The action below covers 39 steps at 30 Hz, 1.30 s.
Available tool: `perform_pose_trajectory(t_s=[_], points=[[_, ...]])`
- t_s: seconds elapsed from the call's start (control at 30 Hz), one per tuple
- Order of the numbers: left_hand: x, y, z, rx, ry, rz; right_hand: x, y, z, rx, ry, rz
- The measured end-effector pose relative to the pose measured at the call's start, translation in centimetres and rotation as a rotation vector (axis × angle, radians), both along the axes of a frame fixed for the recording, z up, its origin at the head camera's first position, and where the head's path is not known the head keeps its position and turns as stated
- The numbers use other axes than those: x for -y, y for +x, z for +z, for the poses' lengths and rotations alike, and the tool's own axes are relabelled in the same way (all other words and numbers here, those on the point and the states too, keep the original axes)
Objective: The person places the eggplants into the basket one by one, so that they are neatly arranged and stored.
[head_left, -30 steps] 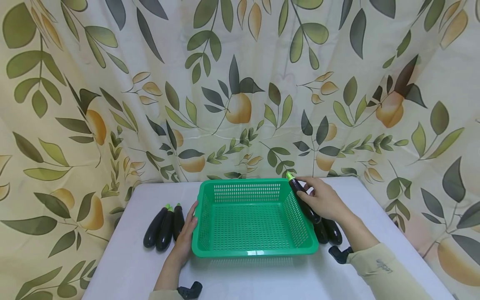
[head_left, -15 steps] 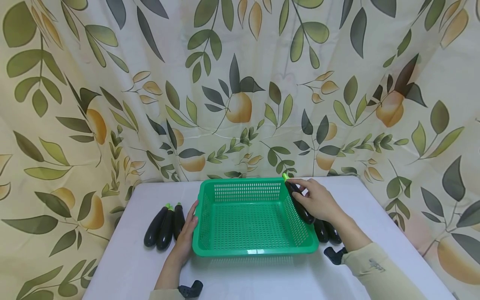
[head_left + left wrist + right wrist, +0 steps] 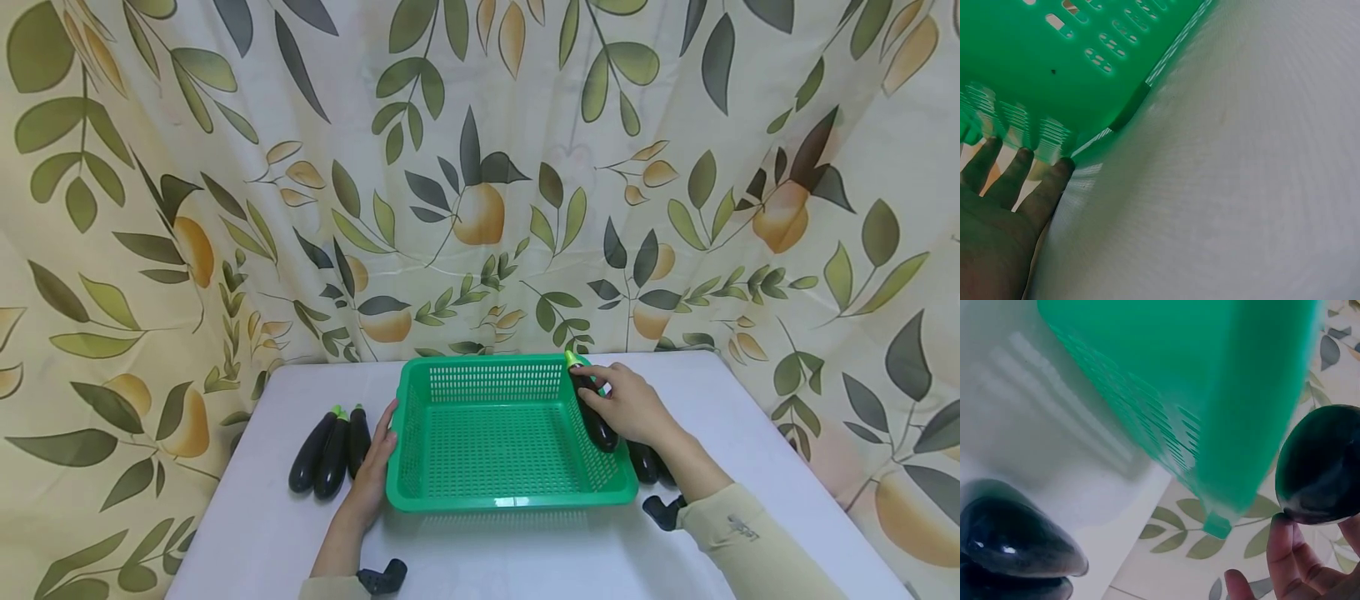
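A green plastic basket sits in the middle of a white table. My right hand grips a dark purple eggplant with a green stem and holds it over the basket's right rim. The right wrist view shows that eggplant's rounded end beside the basket wall, with my fingertips under it. My left hand lies flat against the basket's left wall, its straight fingers touching the green plastic.
Three eggplants lie side by side left of the basket. Two more eggplants lie right of it, also seen in the right wrist view. A leaf-and-fruit patterned curtain hangs behind the table.
My right hand has carried the eggplant leftward from beside the basket to over its right rim. The left hand has stayed against the left wall.
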State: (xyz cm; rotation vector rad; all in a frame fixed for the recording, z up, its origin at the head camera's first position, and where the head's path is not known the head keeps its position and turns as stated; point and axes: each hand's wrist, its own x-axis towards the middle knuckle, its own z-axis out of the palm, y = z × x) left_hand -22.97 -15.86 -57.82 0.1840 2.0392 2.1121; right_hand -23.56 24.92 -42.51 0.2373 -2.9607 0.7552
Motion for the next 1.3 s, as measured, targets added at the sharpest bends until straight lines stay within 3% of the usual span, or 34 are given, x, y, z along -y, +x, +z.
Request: perform_pose_trajectory(t_s=[1.3], points=[[0.1,-0.1,-0.1,0.006,-0.003,0.0,1.8,-0.4,-3.6,0.045,-0.021,0.047]])
